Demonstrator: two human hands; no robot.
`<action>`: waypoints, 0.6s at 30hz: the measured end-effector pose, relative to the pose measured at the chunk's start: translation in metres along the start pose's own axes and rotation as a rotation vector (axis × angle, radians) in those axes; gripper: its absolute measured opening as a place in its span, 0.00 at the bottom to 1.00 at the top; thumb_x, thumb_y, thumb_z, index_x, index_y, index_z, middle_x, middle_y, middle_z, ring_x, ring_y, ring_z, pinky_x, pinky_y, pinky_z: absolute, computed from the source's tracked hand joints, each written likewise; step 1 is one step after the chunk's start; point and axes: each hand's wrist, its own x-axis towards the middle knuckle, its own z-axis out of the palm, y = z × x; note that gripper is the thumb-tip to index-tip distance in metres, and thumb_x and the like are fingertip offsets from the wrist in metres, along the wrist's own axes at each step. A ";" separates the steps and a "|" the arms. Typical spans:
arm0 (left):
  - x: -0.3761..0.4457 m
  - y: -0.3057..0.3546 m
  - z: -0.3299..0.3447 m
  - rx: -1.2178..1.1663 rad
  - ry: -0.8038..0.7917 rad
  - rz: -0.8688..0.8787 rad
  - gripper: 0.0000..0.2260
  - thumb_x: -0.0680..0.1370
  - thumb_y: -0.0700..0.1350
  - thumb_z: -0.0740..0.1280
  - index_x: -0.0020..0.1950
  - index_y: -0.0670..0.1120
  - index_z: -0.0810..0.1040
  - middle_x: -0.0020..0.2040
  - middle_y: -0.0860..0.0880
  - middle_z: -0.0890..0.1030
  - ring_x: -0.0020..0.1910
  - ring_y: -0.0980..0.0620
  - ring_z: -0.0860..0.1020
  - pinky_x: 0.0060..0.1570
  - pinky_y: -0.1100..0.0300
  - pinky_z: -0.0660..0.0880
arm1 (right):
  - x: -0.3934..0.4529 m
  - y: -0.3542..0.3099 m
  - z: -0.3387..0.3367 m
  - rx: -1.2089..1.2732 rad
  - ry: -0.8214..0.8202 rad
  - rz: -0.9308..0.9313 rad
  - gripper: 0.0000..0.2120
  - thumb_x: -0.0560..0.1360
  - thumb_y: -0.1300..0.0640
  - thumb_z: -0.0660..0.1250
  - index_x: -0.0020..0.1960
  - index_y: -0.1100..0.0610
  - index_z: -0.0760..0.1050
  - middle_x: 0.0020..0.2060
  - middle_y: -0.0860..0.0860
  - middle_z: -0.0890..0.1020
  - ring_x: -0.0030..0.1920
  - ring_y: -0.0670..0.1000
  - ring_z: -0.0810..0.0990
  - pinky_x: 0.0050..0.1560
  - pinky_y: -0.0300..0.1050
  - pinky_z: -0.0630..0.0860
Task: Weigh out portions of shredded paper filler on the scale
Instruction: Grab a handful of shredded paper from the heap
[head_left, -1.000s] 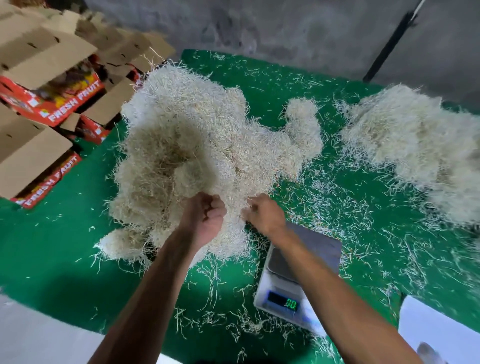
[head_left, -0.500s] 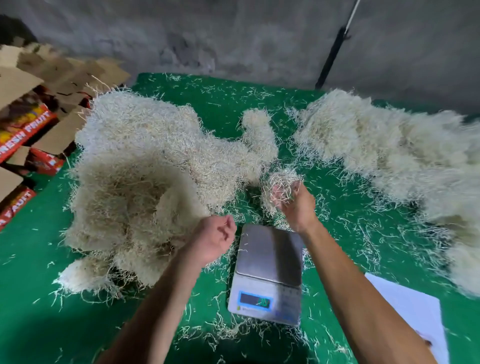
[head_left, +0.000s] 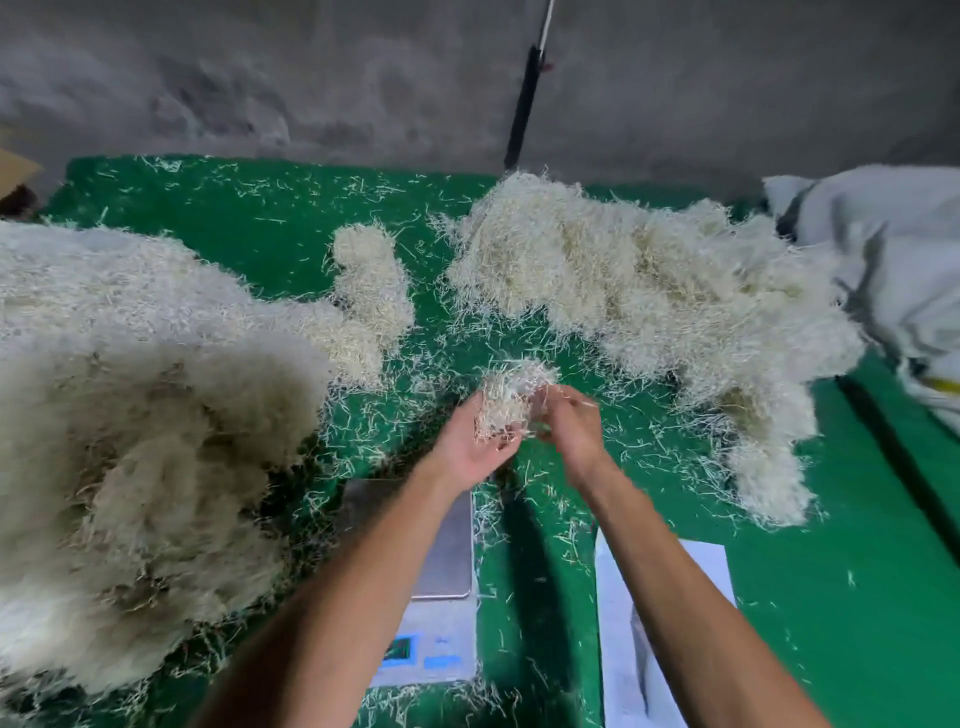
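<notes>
Low in the frame, just left of centre: the scale (head_left: 441, 613), its steel pan bare and partly hidden under the left forearm, its display too blurred to read. Right of it, a white sheet of paper (head_left: 696, 566) flat on the green table cover (head_left: 857, 597).

Above the scale, near the middle of the frame: both hands lifted off the table and met around one small tuft of shredded paper filler (head_left: 511, 397). Left hand (head_left: 470, 441) cupped under the tuft, fingers curled around its lower edge; right hand (head_left: 569, 423) closed on its right side, fingertips pinching into the strands. Half a second back, only the right hand carrying this tuft while the left sat as an empty fist beside the big heap — now joined to it, seemingly teasing or trimming the clump. Probable meaning: a portion being sized by feel before weighing, nothing yet on the pan.

Left side of the frame: the large source heap (head_left: 130, 441), blurred from head motion. Further up, a small clump (head_left: 371, 275) at upper centre, and a second broad pile (head_left: 649, 296) at upper right — perhaps finished portions, though not certain. Far right edge: a pale sack (head_left: 893, 260). Beyond the table, a grey wall with a dark pole (head_left: 524, 109) leaning against it.
</notes>
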 end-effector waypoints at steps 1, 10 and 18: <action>0.008 -0.002 0.013 0.045 -0.037 -0.025 0.23 0.74 0.55 0.70 0.62 0.41 0.80 0.62 0.35 0.81 0.60 0.40 0.80 0.59 0.44 0.78 | 0.005 0.005 -0.009 -0.082 0.038 -0.028 0.04 0.83 0.59 0.64 0.51 0.56 0.77 0.43 0.55 0.84 0.41 0.53 0.82 0.40 0.47 0.81; 0.107 -0.014 0.092 0.146 0.010 0.067 0.19 0.84 0.38 0.62 0.75 0.39 0.67 0.70 0.41 0.71 0.49 0.66 0.82 0.46 0.72 0.78 | 0.119 0.019 -0.081 -0.408 -0.014 -0.383 0.13 0.83 0.47 0.63 0.65 0.51 0.75 0.57 0.47 0.81 0.54 0.46 0.81 0.58 0.48 0.79; 0.215 -0.015 0.082 1.555 0.117 0.583 0.34 0.78 0.45 0.72 0.80 0.49 0.60 0.79 0.43 0.60 0.72 0.47 0.71 0.65 0.56 0.76 | 0.272 0.059 -0.149 -0.631 0.260 -0.280 0.24 0.81 0.58 0.69 0.74 0.56 0.66 0.65 0.56 0.78 0.59 0.50 0.77 0.59 0.37 0.74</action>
